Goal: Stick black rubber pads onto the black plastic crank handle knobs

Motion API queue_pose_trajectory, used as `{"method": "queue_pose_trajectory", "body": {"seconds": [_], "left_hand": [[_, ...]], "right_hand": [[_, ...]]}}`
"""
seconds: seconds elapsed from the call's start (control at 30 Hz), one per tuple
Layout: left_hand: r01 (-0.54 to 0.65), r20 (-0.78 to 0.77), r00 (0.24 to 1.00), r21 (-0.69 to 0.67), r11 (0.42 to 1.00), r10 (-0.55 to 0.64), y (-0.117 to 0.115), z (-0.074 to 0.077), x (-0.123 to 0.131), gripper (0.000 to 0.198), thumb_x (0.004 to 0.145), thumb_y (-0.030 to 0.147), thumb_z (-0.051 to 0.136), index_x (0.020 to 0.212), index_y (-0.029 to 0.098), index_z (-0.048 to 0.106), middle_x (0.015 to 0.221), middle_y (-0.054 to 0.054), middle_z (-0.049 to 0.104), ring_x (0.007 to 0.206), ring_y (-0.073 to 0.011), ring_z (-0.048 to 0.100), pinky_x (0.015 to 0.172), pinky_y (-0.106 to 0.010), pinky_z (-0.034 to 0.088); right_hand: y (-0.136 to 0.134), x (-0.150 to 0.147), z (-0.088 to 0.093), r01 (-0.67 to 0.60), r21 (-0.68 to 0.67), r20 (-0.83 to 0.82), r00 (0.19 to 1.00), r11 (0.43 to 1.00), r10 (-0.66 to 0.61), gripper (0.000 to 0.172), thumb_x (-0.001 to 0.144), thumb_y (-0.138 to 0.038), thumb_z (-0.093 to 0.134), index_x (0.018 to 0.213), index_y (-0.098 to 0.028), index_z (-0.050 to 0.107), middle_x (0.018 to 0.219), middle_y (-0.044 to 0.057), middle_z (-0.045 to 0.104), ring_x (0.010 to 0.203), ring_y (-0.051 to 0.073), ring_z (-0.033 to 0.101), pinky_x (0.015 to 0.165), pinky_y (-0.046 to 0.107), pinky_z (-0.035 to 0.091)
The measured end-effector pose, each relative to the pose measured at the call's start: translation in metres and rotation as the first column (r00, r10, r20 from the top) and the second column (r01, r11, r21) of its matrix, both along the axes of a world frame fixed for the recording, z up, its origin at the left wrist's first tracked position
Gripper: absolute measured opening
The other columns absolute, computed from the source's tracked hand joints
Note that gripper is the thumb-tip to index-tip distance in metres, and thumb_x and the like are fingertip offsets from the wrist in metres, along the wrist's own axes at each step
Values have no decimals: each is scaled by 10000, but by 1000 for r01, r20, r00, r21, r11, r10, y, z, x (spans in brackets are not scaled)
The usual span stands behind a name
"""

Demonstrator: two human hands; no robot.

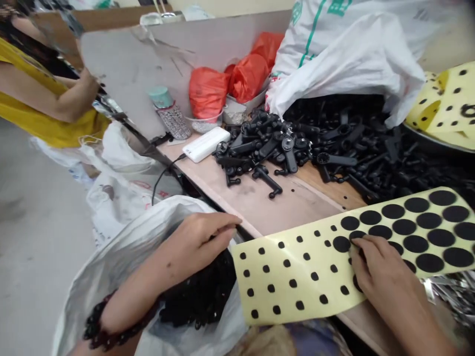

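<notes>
A yellow backing sheet [284,282] carries black round stickers, large ones toward the right and small dots on its left part. It lies at a slant across the table's front edge. My right hand [386,277] is on the sheet, its fingers bent and pinched at a large black round sticker [357,236]. To the left, my left hand [202,237] hangs over an open white plastic bag [122,252] with black parts [200,301] in it. Its fingers are pressed together; whether something small is between them is hidden. A dark beaded bracelet [102,321] circles the left wrist.
Black plastic arms [274,148] are heaped on the table [245,202], below a white sack [345,54]. Behind are a white power bank [206,143], red bags [210,91] and a jar [170,113]. Metal pieces [451,296] lie right. A person in yellow [44,104] works left.
</notes>
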State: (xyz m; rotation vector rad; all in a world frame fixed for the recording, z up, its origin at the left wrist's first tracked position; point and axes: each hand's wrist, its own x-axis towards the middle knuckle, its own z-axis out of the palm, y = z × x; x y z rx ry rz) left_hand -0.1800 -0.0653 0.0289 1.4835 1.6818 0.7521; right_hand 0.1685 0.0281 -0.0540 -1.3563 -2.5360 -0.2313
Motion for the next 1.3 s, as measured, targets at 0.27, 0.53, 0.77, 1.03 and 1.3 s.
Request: {"method": "queue_pose_trajectory", "body": {"seconds": [0.27, 0.53, 0.77, 1.03, 1.3], "left_hand": [[568, -374, 808, 286, 772, -456, 48, -45, 113, 335, 845, 96, 401, 1129, 193, 551, 1172, -114, 559, 1067, -266, 495, 855, -396, 446], [652, -683, 633, 216, 727, -365, 70, -56, 158, 260, 855, 124, 441, 1095, 183, 518, 1060, -95, 552, 936, -277, 487, 710, -424, 405], [649, -711, 643, 306, 697, -286, 64, -51, 155, 157, 916, 185, 392, 974, 137, 529, 918, -50, 474, 847, -219, 453, 648, -384, 361], [659, -713, 633, 291, 694, -301, 64, -51, 156, 149, 892, 180, 439, 1010, 148, 526, 942, -61, 502, 834, -222, 442, 662, -376, 349], [667, -755, 579, 223, 711, -306, 73, -70, 162, 300, 831, 141, 464, 1126, 187, 494, 1118, -107, 529, 913, -254, 462, 669, -371, 349]], "right_hand": [[-13, -18, 21, 118, -143, -81, 988, 983, -131, 215, 868, -168, 414, 1045, -189, 536, 988, 118, 593, 864, 263, 588, 649, 353, 494], [-17, -14, 11, 60, -42, -57, 996, 997, -62, 223, 873, -124, 379, 986, -145, 571, 938, 144, 605, 844, 271, 593, 703, 386, 494], [-5, 19, -27, -141, -4, -73, 987, 990, 141, 308, 911, -303, 322, 1024, -138, 557, 989, 153, 590, 857, 290, 592, 743, 426, 466], [-6, -2, -7, -109, 3, -163, 981, 994, 108, 170, 891, -227, 384, 964, -164, 522, 938, 125, 584, 804, 248, 598, 696, 372, 484], [-11, -19, 18, 50, -241, -358, 924, 969, -137, 141, 883, -136, 398, 981, -200, 478, 979, 90, 531, 846, 204, 565, 703, 320, 493]]}}
